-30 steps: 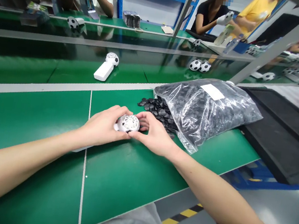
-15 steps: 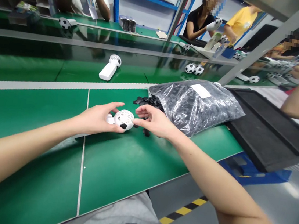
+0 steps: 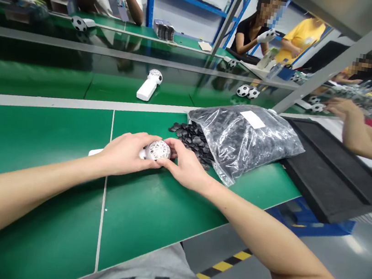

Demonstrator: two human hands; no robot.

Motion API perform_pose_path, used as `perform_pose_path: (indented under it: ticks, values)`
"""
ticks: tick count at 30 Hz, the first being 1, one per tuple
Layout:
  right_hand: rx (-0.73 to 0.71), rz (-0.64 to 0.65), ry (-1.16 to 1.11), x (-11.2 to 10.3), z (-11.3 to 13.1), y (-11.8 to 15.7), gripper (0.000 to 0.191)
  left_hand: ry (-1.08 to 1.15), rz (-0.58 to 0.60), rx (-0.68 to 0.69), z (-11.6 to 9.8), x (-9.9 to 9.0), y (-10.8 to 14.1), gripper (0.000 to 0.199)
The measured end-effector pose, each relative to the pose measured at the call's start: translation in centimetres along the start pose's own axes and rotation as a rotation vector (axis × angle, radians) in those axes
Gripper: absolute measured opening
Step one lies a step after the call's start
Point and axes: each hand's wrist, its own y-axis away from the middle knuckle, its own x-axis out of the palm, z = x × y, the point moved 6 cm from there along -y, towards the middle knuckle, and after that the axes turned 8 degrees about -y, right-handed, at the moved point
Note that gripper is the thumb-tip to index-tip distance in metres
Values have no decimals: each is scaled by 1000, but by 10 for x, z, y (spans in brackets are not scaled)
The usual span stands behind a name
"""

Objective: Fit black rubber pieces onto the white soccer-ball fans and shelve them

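A clear plastic bag [image 3: 247,136], filled with dark pieces, lies on a green worktable [image 3: 161,219], its mouth open to the left; loose black pieces [image 3: 191,138] spill from that mouth in a heap. Left of the bag, just past the heap, is a white device [image 3: 158,150] with a round, openwork head; its slim handle [image 3: 95,152] points away from the bag, passing beneath the wearer's left wrist.

The left hand [image 3: 130,154] is curled round the side of the head farther from the bag, thumb on the near edge, fingers on the far edge; the right hand [image 3: 187,165], between the head and the bag, pinches the opposite side in the same way, opened only as wide as the head; whether a black piece sits under its fingertips cannot be told.

Beyond the bag, on a dark belt [image 3: 110,85], a similar device [image 3: 148,88] lies to its left and two football-patterned balls [image 3: 248,92] lie straight behind it; a black tray [image 3: 341,170] is at its right.

The round head could twist or slip if the two thumbs press unevenly; the lattice might crack under too hard a squeeze; a careless sweep of the right fingers, so near the bag's mouth, could scatter the heap.
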Motion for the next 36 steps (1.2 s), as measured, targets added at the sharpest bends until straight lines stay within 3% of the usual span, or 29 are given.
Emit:
perform_pose_path:
  ticks: [5, 8, 12, 15, 20, 29, 36]
  values:
    - [-7, -14, 121, -18, -3, -7, 19, -52, 101, 65, 6, 1, 0, 61]
    - [17, -43, 304, -30, -10, -6, 10, -149, 72, 145, 12, -2, 5, 55]
    - [51, 44, 380, -21, -20, -1, 15, -199, 4, 137, 20, -4, 10, 60]
    - [56, 60, 395, -14, -21, -1, 6, -209, -21, 142, 18, -1, 11, 61]
    - [86, 88, 340, -14, -24, -5, 8, -266, -37, 151, 16, 2, 9, 62]
    - [52, 93, 337, -13, -16, -1, 13, -129, 31, 136, 19, 0, 7, 74]
    - [10, 58, 88, -9, -3, 8, 11, -133, -3, 106, 15, 0, 7, 74]
